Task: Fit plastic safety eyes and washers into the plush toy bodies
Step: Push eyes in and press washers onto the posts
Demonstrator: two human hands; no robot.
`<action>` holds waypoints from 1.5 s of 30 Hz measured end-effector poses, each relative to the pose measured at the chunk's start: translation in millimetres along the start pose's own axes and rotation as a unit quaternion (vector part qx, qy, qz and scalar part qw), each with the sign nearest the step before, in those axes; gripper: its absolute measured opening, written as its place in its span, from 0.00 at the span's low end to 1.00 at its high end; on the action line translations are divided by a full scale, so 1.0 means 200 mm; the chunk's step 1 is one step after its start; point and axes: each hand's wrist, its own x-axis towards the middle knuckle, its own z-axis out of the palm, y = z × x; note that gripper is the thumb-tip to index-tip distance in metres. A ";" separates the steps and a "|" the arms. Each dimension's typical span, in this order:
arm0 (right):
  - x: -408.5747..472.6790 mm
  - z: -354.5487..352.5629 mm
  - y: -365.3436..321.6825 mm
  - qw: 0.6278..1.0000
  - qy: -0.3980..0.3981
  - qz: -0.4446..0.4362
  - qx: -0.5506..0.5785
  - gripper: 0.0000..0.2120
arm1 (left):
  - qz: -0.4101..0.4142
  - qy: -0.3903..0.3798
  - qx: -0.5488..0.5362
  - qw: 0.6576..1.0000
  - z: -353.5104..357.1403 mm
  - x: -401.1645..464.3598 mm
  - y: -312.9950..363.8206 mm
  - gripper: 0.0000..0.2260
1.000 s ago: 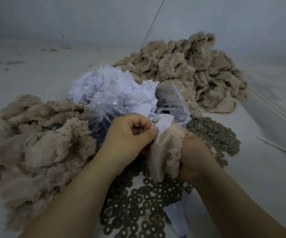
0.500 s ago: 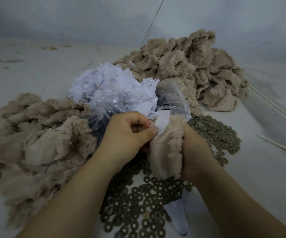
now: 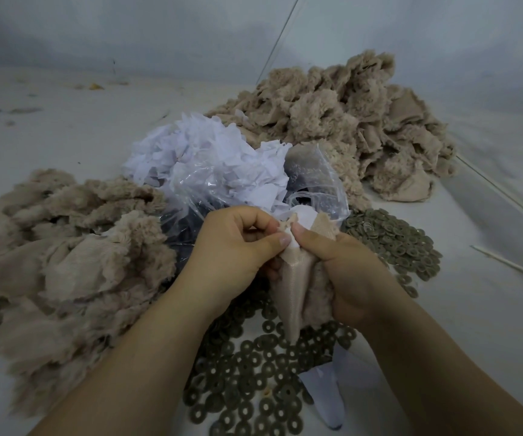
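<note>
- The step in hand looks like the fitting itself on one plush body (image 3: 298, 287): a beige skin turned inside out, smooth backing toward the camera, held up above the washers (image 3: 254, 366) scattered across the near middle of the surface (image 3: 480, 325).
- The left hand (image 3: 232, 256) pinches the top of that body, thumb pressed against a small white patch (image 3: 301, 217) and the fingers curled in behind it; so its grip is narrow and closed on the cloth.
- The right hand (image 3: 345, 275) wraps the fluffy side of the same body, its thumb meeting the left thumb at the patch; this grip too is closed on the cloth.
- Whether an eye post or a washer sits between the thumbs I cannot tell; both are hidden by the fingers and the fabric.
- Judging from this, the work is mid-cycle: one body in hand, a pile of plush bodies (image 3: 65, 253) at the left edge and another heap (image 3: 348, 121) toward the far right.
- A clear bag (image 3: 210, 180) of white scraps sits just beyond the hands.
- The next move probably calls for a firm squeeze at the pinch point to seat the washer on the post, keeping the cloth flat so no pile is trapped.
- If no washer is on yet, one hand must let go and pick one from the scatter directly below.
- A thin stick (image 3: 511, 265) lies near the right edge, well apart from the work.
</note>
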 end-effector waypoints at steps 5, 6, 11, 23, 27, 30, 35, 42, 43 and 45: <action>0.00 0.01 0.01 1.000 0.000 0.000 0.011 0.15 | -0.021 0.007 -0.035 0.999 0.00 0.00 0.01 0.12; 0.00 0.01 0.01 1.000 0.011 -0.004 0.011 0.14 | -0.012 0.020 -0.030 0.999 0.01 0.00 0.01 0.11; 0.01 -0.01 0.02 0.997 0.061 -0.045 -0.026 0.12 | 0.046 0.046 0.009 0.998 0.03 -0.02 0.01 0.04; 0.01 -0.02 0.03 0.997 0.045 -0.058 -0.011 0.21 | 0.113 0.032 0.128 0.985 0.06 -0.03 0.02 0.06; 0.00 -0.02 0.02 0.998 0.038 -0.059 -0.001 0.15 | 0.108 0.023 0.112 0.988 0.06 -0.04 0.02 0.08; 0.00 -0.02 0.01 0.998 0.051 -0.042 -0.006 0.13 | 0.071 0.056 0.059 0.994 0.06 -0.03 0.00 0.05; 0.00 -0.02 0.01 0.999 0.039 -0.017 0.013 0.13 | 0.035 0.091 0.046 0.994 0.05 -0.01 -0.02 0.06; 0.02 -0.03 0.02 0.998 0.038 -0.055 0.004 0.14 | 0.014 0.082 0.022 0.996 0.05 -0.01 -0.01 0.10; 0.02 -0.03 0.03 0.997 0.043 -0.070 -0.002 0.14 | 0.014 0.083 0.019 0.996 0.05 -0.01 -0.01 0.10; 0.02 -0.04 0.04 0.992 0.063 -0.105 -0.030 0.12 | 0.020 0.083 0.022 0.996 0.05 -0.01 -0.01 0.09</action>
